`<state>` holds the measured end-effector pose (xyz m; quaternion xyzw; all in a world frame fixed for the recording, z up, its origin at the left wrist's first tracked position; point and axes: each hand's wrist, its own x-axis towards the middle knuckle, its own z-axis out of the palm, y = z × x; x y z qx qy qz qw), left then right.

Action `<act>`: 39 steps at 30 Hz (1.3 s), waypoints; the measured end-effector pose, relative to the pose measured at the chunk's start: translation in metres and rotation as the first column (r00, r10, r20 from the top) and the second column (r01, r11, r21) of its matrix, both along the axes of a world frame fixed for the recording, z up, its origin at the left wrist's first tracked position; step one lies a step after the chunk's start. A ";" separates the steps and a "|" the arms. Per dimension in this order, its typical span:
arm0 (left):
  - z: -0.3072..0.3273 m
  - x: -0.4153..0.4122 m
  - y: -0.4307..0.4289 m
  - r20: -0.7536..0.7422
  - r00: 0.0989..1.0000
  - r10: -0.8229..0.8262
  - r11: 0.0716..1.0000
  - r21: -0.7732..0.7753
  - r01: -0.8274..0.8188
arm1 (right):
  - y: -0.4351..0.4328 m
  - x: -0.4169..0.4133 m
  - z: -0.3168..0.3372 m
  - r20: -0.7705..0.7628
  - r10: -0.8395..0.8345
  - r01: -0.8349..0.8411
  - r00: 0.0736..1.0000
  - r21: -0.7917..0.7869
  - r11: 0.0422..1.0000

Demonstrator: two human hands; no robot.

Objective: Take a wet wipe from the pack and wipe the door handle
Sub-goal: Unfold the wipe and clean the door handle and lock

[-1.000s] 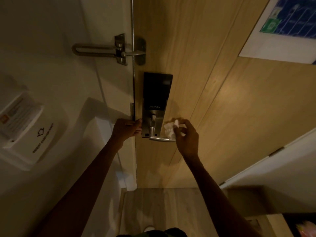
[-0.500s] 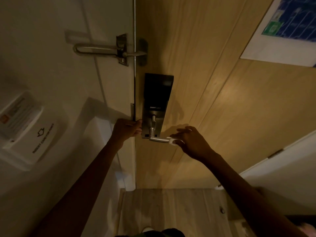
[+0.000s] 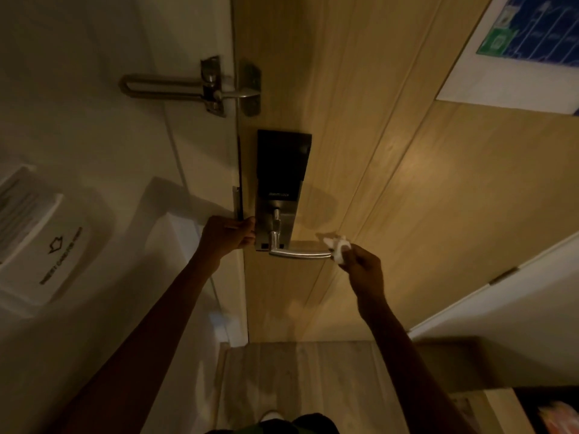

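A silver lever door handle (image 3: 297,254) juts right from a black and silver lock plate (image 3: 280,183) on the wooden door (image 3: 391,183). My right hand (image 3: 365,267) pinches a crumpled white wet wipe (image 3: 337,249) against the free right tip of the lever. My left hand (image 3: 227,234) grips the door's edge just left of the lock plate. The wipe pack cannot be made out.
A metal swing-bar door guard (image 3: 191,87) bridges frame and door above the lock. A white key-card holder (image 3: 47,245) hangs on the left wall. A framed plan (image 3: 526,51) is fixed to the door at upper right. A white panel (image 3: 501,308) stands at right, and wood floor (image 3: 297,377) lies below.
My right hand slid the wipe along the lever from near the lock plate out to its right tip. The left hand stayed on the door edge.
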<state>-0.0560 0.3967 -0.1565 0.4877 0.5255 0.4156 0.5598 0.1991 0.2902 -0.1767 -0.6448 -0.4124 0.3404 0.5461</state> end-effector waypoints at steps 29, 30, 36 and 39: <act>-0.002 -0.006 0.004 0.039 0.994 -0.103 0.993 -0.057 0.105 | -0.013 -0.073 -0.013 -0.812 -0.086 -0.007 0.577 -0.110 0.994; -0.002 -0.007 0.004 0.030 0.994 -0.105 0.993 -0.053 0.107 | -0.014 -0.076 -0.015 -0.789 -0.062 -0.029 0.611 -0.100 0.995; 0.000 -0.010 0.004 -0.042 0.988 -0.149 0.987 -0.068 0.146 | -0.009 -0.055 -0.007 -0.791 -0.165 0.129 0.589 -0.109 0.986; 0.000 -0.009 0.006 -0.048 0.991 -0.125 0.989 -0.087 0.121 | -0.015 -0.062 -0.006 -0.689 -0.144 0.031 0.710 -0.174 0.984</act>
